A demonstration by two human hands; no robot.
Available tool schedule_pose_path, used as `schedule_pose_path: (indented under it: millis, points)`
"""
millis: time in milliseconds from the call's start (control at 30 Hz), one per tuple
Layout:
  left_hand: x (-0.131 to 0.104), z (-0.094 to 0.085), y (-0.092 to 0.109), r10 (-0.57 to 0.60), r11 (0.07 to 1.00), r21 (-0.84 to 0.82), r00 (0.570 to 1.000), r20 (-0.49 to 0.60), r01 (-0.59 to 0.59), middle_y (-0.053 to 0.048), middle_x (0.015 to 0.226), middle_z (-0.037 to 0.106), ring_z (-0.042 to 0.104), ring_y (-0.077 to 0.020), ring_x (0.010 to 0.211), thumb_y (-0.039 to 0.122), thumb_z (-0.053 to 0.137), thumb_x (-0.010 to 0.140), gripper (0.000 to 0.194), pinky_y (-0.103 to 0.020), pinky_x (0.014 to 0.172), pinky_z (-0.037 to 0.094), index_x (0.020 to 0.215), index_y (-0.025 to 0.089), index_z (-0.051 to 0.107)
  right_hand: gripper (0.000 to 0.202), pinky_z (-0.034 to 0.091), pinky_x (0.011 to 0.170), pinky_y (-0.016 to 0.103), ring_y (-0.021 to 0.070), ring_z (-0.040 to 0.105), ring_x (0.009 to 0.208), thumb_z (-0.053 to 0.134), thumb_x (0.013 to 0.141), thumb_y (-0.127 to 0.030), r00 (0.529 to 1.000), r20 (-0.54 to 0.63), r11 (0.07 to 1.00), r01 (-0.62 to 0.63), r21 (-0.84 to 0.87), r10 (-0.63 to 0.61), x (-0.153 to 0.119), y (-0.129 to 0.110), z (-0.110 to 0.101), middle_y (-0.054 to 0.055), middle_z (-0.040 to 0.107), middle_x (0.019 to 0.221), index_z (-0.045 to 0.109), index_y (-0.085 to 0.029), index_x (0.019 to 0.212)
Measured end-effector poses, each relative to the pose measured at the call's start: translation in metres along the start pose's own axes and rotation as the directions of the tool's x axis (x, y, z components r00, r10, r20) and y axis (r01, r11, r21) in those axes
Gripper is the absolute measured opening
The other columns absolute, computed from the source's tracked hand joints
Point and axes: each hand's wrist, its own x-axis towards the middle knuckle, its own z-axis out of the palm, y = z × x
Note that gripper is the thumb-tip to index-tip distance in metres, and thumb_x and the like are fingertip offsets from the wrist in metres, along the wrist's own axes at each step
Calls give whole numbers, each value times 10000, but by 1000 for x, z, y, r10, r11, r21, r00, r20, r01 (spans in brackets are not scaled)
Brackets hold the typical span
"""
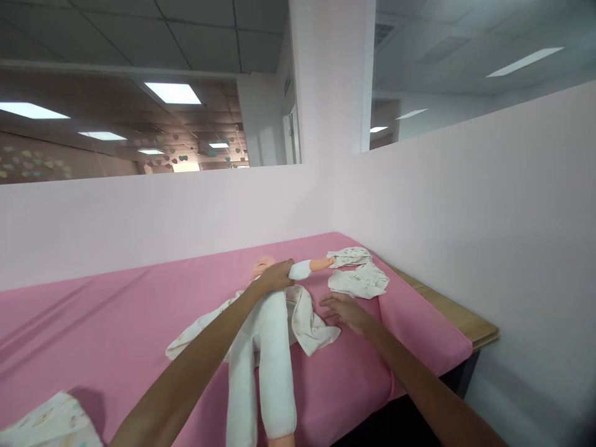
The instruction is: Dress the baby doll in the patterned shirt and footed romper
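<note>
A baby doll with a white cloth body lies on its back, its head away from me and its legs towards me. My left hand is closed round the doll's upper arm near the shoulder, and that arm points out to the right. A patterned white baby garment is spread under the doll and shows on both sides of its body. To the right of the doll, my right hand is open with fingers stretched out, holding nothing, beside the garment's right part.
Two crumpled white cloths lie near the doll's hand on the pink padded table. Another printed cloth is at the lower left. White walls with windows border the table behind and on the right; a wooden board edge sticks out there.
</note>
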Motion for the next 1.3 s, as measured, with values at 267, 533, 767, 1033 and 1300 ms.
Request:
schedule_pose_path:
  millis: [267, 533, 767, 1033, 1300]
  points:
    - [-4, 0, 2, 14, 999, -29, 1000, -12, -14, -26, 1035, 660, 628, -219, 886, 270, 573, 753, 325, -278, 627, 384, 1058, 225, 470, 195, 408, 743, 296, 211, 602, 799, 623, 780, -346, 979, -129, 832, 61, -551, -157, 53, 2, 23, 50, 655, 753, 679, -160, 764]
    - [-16, -10, 4, 19, 996, -81, 1000, -22, -20, -31, 1068, 645, 624, -221, 916, 276, 564, 763, 348, -285, 661, 414, 1095, 227, 472, 224, 350, 849, 320, 249, 563, 953, 478, 881, -203, 936, -110, 536, 94, -839, -335, 70, -13, 31, 108, 677, 977, 685, -171, 959]
    - [-15, -9, 6, 19, 999, -29, 1000, -5, -19, -51, 1080, 644, 624, -239, 941, 285, 555, 771, 349, -308, 706, 425, 1105, 219, 475, 476, 234, 1005, 390, 294, 434, 1127, 272, 903, -78, 864, -166, 363, 20, -932, -475, 81, -43, -41, 144, 610, 1155, 573, -155, 1265]
    - [-16, -1, -1, -41, 995, 87, 999, 34, 38, -87, 1070, 647, 634, -258, 913, 324, 535, 797, 339, -317, 680, 429, 1108, 206, 470, 468, 260, 947, 453, 335, 476, 1059, 353, 838, -60, 843, -321, 387, -148, -910, -432, 84, -24, -54, 185, 642, 1041, 557, -137, 1253]
    - [-9, 14, 1, -40, 997, 71, 998, 38, 37, -107, 1149, 636, 622, -281, 1020, 335, 591, 776, 400, -337, 766, 463, 1136, 203, 477, 393, 312, 943, 453, 355, 489, 1097, 426, 839, -112, 876, -314, 492, -105, -864, -366, 84, -13, -24, 218, 613, 1103, 629, -83, 1173]
